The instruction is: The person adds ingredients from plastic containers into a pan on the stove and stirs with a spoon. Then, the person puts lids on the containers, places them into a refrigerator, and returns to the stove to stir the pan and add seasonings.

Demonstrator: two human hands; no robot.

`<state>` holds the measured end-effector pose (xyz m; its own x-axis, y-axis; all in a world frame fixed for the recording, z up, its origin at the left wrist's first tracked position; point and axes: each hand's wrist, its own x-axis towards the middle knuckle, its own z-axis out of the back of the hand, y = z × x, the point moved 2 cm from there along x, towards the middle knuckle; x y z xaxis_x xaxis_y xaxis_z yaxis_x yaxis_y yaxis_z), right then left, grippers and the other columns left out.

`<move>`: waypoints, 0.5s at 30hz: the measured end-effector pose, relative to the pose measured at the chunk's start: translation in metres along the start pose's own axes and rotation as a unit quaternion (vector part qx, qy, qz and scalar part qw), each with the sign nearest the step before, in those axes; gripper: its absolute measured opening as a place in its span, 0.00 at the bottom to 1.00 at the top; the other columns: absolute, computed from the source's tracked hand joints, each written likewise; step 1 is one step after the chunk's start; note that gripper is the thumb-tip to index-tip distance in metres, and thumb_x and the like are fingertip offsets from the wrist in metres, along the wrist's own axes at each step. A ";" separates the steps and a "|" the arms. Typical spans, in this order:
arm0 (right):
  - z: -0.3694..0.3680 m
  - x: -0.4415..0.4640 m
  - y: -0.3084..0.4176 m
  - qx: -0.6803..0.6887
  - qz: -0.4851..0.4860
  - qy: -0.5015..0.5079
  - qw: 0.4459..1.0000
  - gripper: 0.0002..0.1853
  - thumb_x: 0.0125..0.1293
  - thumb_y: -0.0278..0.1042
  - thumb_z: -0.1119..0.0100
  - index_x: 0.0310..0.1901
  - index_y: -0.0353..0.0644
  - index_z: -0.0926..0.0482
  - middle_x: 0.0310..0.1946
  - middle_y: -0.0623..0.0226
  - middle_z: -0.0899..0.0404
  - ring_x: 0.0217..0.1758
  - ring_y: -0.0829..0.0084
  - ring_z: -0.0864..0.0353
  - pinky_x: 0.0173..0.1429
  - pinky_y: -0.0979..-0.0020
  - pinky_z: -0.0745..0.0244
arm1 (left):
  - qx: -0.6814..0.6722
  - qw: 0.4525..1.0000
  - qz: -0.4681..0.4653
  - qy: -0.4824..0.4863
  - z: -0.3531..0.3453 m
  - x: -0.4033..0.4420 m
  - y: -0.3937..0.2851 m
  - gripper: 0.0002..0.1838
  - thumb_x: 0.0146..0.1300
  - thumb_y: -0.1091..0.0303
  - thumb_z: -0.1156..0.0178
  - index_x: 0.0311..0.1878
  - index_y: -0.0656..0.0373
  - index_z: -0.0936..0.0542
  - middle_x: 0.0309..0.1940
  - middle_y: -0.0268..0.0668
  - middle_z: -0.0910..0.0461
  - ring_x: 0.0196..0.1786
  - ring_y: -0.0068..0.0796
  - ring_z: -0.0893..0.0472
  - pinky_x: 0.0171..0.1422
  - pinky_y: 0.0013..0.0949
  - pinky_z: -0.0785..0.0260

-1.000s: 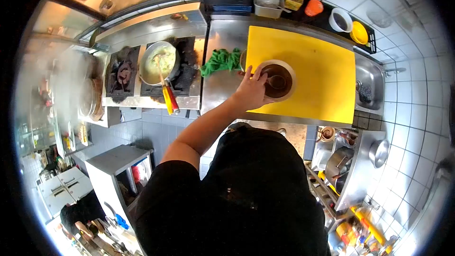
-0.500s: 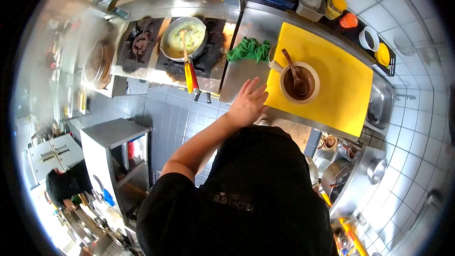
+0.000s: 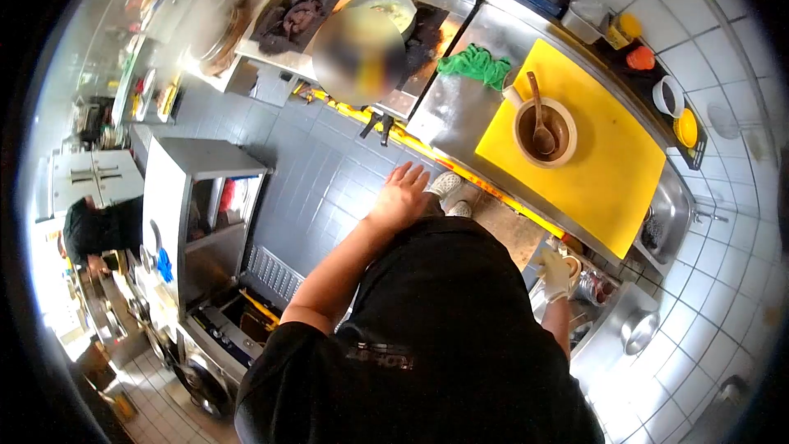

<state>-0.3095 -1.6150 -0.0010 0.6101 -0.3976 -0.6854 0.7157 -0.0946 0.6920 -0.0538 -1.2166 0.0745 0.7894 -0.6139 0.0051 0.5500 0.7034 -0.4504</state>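
Clay pot (image 3: 565, 156) with a pale rim and stub handle stands upright on the yellow cutting board (image 3: 604, 189), near the board's upper left part. A wooden spoon (image 3: 543, 140) leans in it, its bowl down inside and its handle reaching past the rim. The inside is brown; whether that is glaze or a thin layer of food cannot be told.

The left hand (image 3: 399, 197) is empty and well apart from the pot, over the floor beside the counter, its fingers extended and slightly spread. The right hand (image 3: 557, 273), pale as if gloved, is low on the right beside a small tan pot (image 3: 573, 265) and a container with reddish-brown contents (image 3: 595, 288); whether its fingers grip anything cannot be told.

On the stove, a pan (image 3: 399, 6) holds pale food with green bits, partly covered by a blurred patch. A crumpled green cloth (image 3: 474, 66) lies on the steel counter (image 3: 448, 119), left of the board. Along the wall rack stand a tub (image 3: 582, 25) with clear plastic in it, a yellow-lidded jar (image 3: 625, 30), an orange-lidded container (image 3: 641, 57), a white bowl (image 3: 666, 96) with dark contents and a yellow container (image 3: 685, 127). The sink (image 3: 672, 205) holds a dark scrubber (image 3: 653, 233). A metal bowl (image 3: 639, 332) sits at lower right.
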 end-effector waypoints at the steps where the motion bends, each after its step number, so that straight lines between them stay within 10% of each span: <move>1: -0.002 0.003 -0.006 -0.077 0.047 0.007 0.996 0.22 0.71 0.49 0.41 0.54 0.38 0.15 0.37 0.63 0.10 0.26 0.74 0.20 0.34 0.75 0.27 | 0.016 1.000 0.012 -0.013 0.002 -0.012 0.000 0.27 0.63 0.62 0.32 0.63 0.63 0.23 0.65 0.50 0.22 0.69 0.57 0.25 0.74 0.52 0.31; 5: -0.007 0.014 -0.038 -0.172 -0.051 0.072 0.981 0.16 0.76 0.40 0.46 0.51 0.37 0.15 0.39 0.65 0.15 0.35 0.70 0.15 0.35 0.68 0.22 | 0.000 0.996 0.082 -0.026 -0.005 -0.054 0.012 0.27 0.64 0.63 0.32 0.63 0.65 0.23 0.63 0.52 0.20 0.66 0.56 0.22 0.71 0.50 0.28; 8: 0.010 0.046 -0.097 -0.606 0.359 0.115 0.700 0.17 0.75 0.42 0.43 0.52 0.38 0.16 0.39 0.62 0.14 0.35 0.67 0.13 0.37 0.64 0.20 | -0.008 0.988 0.155 0.012 -0.017 -0.078 0.031 0.28 0.65 0.62 0.33 0.64 0.66 0.24 0.64 0.53 0.21 0.67 0.56 0.22 0.71 0.48 0.28; 11: 0.024 0.067 -0.167 -0.371 0.249 0.077 0.891 0.18 0.75 0.49 0.39 0.53 0.42 0.16 0.41 0.61 0.13 0.38 0.67 0.11 0.40 0.65 0.18 | 0.007 0.976 0.207 0.065 -0.038 -0.089 0.065 0.31 0.66 0.59 0.33 0.67 0.67 0.26 0.67 0.54 0.23 0.67 0.56 0.23 0.72 0.49 0.29; 15: 0.021 0.054 -0.174 -0.325 0.222 0.051 0.918 0.20 0.74 0.51 0.38 0.53 0.42 0.17 0.40 0.62 0.13 0.38 0.68 0.11 0.37 0.65 0.18 | 0.018 0.964 0.256 0.067 -0.038 -0.066 0.113 0.34 0.64 0.57 0.32 0.69 0.65 0.28 0.63 0.54 0.22 0.64 0.58 0.21 0.67 0.51 0.26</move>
<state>-0.4078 -1.6390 -0.1539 0.8959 -0.1744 -0.4087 0.4198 0.6339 0.6496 -0.0538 -1.1105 -0.0106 0.9193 -0.2213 -0.3254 0.1084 0.9373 -0.3311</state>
